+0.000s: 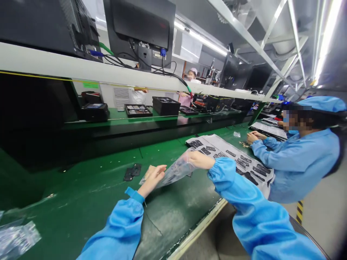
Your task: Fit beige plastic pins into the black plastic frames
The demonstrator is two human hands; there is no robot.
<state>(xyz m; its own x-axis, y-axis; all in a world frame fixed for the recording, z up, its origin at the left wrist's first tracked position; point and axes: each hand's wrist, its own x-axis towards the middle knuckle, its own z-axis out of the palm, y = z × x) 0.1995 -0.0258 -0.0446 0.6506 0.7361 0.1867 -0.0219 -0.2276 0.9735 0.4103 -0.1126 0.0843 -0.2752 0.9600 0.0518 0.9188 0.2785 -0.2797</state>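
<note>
My left hand (153, 178) and my right hand (200, 159) both grip a clear plastic bag (176, 170) stretched between them, with something dark inside it. The bag hangs just above a green bench mat (81, 191). Near my left hand, a pair of flat black parts (132, 172) lies on the mat. Beyond my right hand spreads a pale sheet (225, 148) with several black parts (244, 162) laid out in rows, partly hidden by my right sleeve.
A co-worker in a blue smock (300, 162) sits at the right with hands (253, 137) on the bench. Loose plastic bags (17, 238) lie at lower left. Black trays (165, 105) stand on a far bench beyond a white shelf (81, 65) carrying monitors.
</note>
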